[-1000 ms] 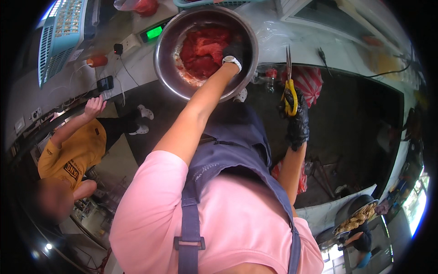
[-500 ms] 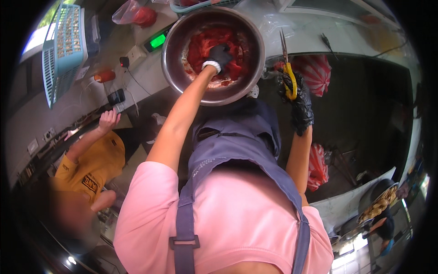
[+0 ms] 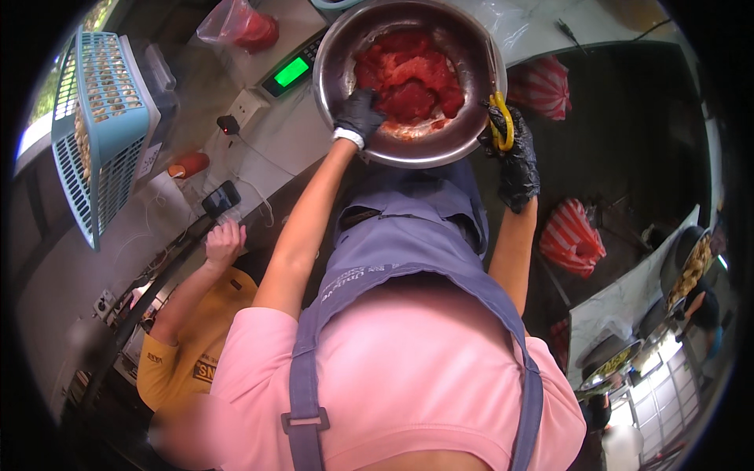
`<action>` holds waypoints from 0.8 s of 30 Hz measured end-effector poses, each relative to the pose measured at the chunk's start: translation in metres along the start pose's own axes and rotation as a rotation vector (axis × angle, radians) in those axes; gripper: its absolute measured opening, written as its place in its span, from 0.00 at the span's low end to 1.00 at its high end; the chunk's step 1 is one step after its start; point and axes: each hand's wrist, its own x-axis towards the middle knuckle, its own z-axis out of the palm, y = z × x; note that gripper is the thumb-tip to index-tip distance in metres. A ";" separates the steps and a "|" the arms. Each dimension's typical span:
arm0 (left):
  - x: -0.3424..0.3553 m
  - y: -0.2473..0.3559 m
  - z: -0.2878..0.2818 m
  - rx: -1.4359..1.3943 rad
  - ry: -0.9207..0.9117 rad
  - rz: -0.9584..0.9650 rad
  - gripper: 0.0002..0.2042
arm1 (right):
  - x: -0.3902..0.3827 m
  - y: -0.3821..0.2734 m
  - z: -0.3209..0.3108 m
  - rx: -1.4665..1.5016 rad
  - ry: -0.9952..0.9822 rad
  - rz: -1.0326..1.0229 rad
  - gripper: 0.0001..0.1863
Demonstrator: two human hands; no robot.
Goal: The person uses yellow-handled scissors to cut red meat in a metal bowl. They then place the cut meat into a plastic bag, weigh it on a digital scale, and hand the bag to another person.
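Observation:
A steel bowl [image 3: 424, 155] holds raw red meat [image 3: 404, 98] at the top centre. My left hand [image 3: 358, 118], in a dark glove with a white cuff, grips the bowl's left side near the meat. My right hand [image 3: 514, 153], in a black glove, is closed on the yellow-handled scissors [image 3: 504, 122], which point upward alongside the bowl's right rim; whether they touch it I cannot tell.
A digital scale [image 3: 290, 72], bag of red food [image 3: 251, 27], blue basket [image 3: 106, 157], phone [image 3: 220, 200] and orange object [image 3: 188, 165] line the counter. A co-worker in yellow [image 3: 177, 330] is at left; striped bags [image 3: 569, 235] and pots [image 3: 679, 267] are at right.
My left hand has moved from within the meat to the bowl's left side. In the picture, the bowl has shifted right and up, close beside the scissors, which moved up with my right hand.

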 end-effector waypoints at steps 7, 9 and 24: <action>-0.011 0.037 0.027 0.268 -0.079 0.173 0.22 | -0.013 0.014 0.002 0.032 0.022 0.053 0.14; -0.004 0.046 0.035 0.331 -0.098 0.289 0.19 | -0.010 0.005 0.003 -0.025 0.024 0.063 0.13; 0.048 0.070 0.089 0.469 -0.178 0.309 0.09 | 0.015 -0.011 -0.061 0.014 -0.031 0.020 0.15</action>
